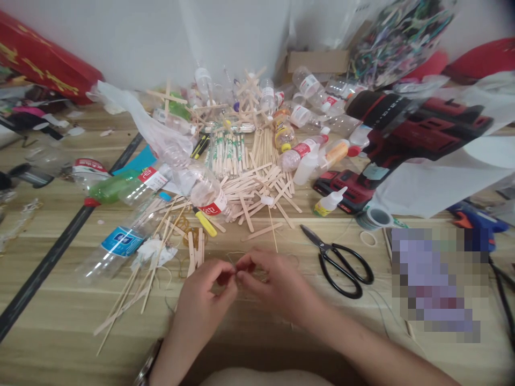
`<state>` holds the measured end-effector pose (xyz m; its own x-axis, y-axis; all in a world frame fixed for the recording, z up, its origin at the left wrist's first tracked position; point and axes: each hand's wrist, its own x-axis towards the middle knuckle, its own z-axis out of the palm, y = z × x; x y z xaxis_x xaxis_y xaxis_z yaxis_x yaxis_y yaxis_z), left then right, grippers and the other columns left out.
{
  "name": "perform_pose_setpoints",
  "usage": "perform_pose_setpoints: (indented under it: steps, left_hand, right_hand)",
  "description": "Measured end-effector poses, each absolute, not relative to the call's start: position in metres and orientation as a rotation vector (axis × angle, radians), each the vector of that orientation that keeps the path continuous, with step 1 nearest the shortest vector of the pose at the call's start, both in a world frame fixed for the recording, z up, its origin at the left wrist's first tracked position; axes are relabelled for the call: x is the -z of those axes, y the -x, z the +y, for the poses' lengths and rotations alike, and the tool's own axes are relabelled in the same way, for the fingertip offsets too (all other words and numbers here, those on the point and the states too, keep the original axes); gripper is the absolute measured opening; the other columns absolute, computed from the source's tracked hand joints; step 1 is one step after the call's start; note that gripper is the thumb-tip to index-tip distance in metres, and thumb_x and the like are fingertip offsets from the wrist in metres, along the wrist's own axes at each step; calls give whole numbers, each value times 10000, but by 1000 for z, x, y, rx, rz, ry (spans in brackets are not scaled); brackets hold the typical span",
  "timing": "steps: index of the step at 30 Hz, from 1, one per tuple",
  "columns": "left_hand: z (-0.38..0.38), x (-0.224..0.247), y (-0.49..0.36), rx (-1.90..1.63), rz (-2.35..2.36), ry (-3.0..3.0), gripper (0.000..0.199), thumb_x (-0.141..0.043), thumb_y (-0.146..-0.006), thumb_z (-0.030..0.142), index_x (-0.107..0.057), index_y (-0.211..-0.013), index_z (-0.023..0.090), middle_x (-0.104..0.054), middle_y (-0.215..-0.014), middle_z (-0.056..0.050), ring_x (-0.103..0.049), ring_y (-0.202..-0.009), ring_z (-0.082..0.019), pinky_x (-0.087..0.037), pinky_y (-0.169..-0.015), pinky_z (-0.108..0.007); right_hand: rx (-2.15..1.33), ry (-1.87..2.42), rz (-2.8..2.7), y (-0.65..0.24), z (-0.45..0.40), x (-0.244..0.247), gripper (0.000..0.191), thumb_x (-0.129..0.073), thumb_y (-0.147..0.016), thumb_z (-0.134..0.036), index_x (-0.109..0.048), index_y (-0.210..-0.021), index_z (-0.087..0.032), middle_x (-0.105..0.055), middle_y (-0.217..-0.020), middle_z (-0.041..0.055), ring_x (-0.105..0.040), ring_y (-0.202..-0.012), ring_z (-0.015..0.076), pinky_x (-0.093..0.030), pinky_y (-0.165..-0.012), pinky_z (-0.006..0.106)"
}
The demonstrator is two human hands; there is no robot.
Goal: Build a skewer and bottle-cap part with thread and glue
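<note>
My left hand [209, 289] and my right hand [277, 279] meet fingertip to fingertip low in the centre of the head view, over the wooden table [132, 327]. Both are closed in a pinch; a thin thread seems to show at the fingertips, but what they grip is too small to make out. Right of my right hand lie black-handled scissors [338, 260], blades toward the upper left. Just beyond my left hand are flat wooden sticks [196, 249] and rubber bands. A thin stick [273, 230] with a white piece at its top stands beyond the fingertips.
Piled craft sticks [257, 187] and plastic bottles [209, 195] fill the back centre. A red and black power drill [414, 126] stands at the right, near a glue bottle [330, 202] and tape roll [374, 218]. A dark bar [52, 257] crosses the left; a blue glue gun [478, 217] lies far right.
</note>
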<state>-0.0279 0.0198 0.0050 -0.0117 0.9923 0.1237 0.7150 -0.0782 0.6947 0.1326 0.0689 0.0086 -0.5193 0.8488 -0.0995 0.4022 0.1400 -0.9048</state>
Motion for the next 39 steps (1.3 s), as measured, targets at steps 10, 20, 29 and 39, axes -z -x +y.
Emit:
perform_pose_setpoints:
  steps: [10,20,29,39]
  left_hand:
    - [16,-2,27,-1006,1663,-2058,140,-496,-814,123,-589,-755,211,-688,-813,4,-653,-751,-114,-493,-697,-178]
    - [18,-3,27,-865,1801,-1819,129,-506,-807,240,-587,-708,221,-654,-641,38,-636,-599,-134,-478,-568,-210]
    - [21,-8,30,-887,1886,-1553,131,-483,-799,283,-556,-708,223,-626,-638,24,-617,-609,-149,-475,-585,-233]
    - [20,-7,23,-848,1811,-1455,153,-506,-812,318,-555,-707,219,-623,-659,14,-603,-632,-163,-462,-604,-255]
  right_hand:
    - [-1578,1249,-1738,-128,67,-3,110,-545,-728,-84,-567,-671,-176,-526,-609,-63,-461,-586,85,-324,-539,199]
    - [-1753,1271,-1528,-127,70,-3,81,-519,-720,-120,-533,-664,-177,-477,-598,-67,-413,-576,83,-319,-545,209]
    - [-1750,1279,-1510,-129,73,1,86,-509,-750,-156,-517,-669,-187,-441,-575,-68,-380,-539,84,-307,-513,209]
    - [-583,941,-2177,-131,60,9,110,-578,-870,-114,-649,-861,-197,-666,-800,27,-590,-733,165,-400,-660,283]
